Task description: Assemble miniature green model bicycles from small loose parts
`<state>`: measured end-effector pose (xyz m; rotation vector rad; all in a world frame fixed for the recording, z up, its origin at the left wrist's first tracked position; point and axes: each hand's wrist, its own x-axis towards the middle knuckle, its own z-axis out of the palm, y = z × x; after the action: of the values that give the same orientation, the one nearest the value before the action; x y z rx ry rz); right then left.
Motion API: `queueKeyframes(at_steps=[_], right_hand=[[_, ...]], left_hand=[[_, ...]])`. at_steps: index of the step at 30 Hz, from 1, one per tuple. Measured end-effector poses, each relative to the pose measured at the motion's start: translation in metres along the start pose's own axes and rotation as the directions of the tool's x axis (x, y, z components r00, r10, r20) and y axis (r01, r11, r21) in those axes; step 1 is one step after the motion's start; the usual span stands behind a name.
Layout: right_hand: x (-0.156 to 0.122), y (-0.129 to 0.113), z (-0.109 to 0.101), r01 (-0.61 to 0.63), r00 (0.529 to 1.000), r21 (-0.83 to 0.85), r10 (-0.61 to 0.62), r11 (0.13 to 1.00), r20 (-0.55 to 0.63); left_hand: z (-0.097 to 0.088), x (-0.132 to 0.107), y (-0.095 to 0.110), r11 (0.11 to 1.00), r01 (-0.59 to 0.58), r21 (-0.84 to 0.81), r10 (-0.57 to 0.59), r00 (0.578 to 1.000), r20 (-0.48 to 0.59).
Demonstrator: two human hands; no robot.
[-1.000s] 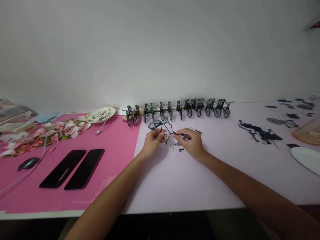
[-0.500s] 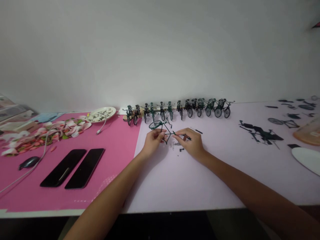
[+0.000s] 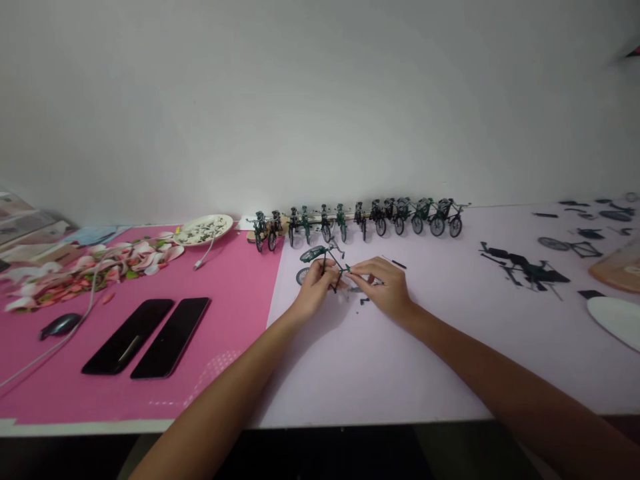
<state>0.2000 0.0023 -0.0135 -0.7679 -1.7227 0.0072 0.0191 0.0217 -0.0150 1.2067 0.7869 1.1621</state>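
A small green model bicycle (image 3: 313, 253) is held tilted just above the lilac table surface, its handlebar pointing away from me. My left hand (image 3: 314, 292) is closed round its frame, thumb and fingers pinching the tubes. From the right, my right hand (image 3: 384, 285) pinches a tiny dark green part (image 3: 349, 268) at the frame's end; I cannot make out what part it is. A grey wheel (image 3: 302, 276) shows beside my left fingers. Under and between the hands lie small loose parts, with a little black piece (image 3: 365, 301) nearest me.
Assembled model bicycles (image 3: 419, 220) stand in a row along the wall. A thin screwdriver (image 3: 395, 262) lies beyond my right hand. Dark loose parts (image 3: 533, 270) are spread at right, near a white plate (image 3: 615, 320). Two phones (image 3: 170, 338), a mouse (image 3: 60, 326) and artificial petals (image 3: 145, 257) lie at left.
The model bicycle has turned in my left hand, so a wheel now shows lower, beside my fingers. My right hand stays pinched at the frame's end.
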Motion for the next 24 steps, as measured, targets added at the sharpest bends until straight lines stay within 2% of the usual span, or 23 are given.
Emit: queueKeyframes(at_steps=[4, 9, 13, 19, 24], right_hand=[[0.001, -0.004, 0.000, 0.059, 0.998, 0.047, -0.060, 0.997, 0.033], [0.002, -0.008, 0.000, 0.055, 0.998, 0.036, -0.056, 0.998, 0.031], [0.001, -0.010, 0.001, 0.089, 0.996, 0.066, -0.088, 0.994, -0.018], [0.000, -0.010, 0.003, 0.071, 0.997, 0.085, -0.068, 0.994, -0.032], [-0.002, -0.008, 0.003, 0.043, 0.999, 0.089, -0.041, 0.995, -0.023]], left_hand=[[0.004, -0.003, 0.003, 0.995, -0.043, 0.090, 0.047, 0.998, -0.049], [0.004, -0.004, 0.006, 0.984, -0.094, 0.149, 0.097, 0.995, -0.015], [0.002, -0.006, 0.008, 0.979, -0.101, 0.175, 0.102, 0.995, 0.007], [0.001, -0.006, 0.009, 0.979, -0.109, 0.171, 0.105, 0.994, 0.032], [0.004, -0.007, 0.014, 0.987, -0.066, 0.149, 0.063, 0.998, 0.020]])
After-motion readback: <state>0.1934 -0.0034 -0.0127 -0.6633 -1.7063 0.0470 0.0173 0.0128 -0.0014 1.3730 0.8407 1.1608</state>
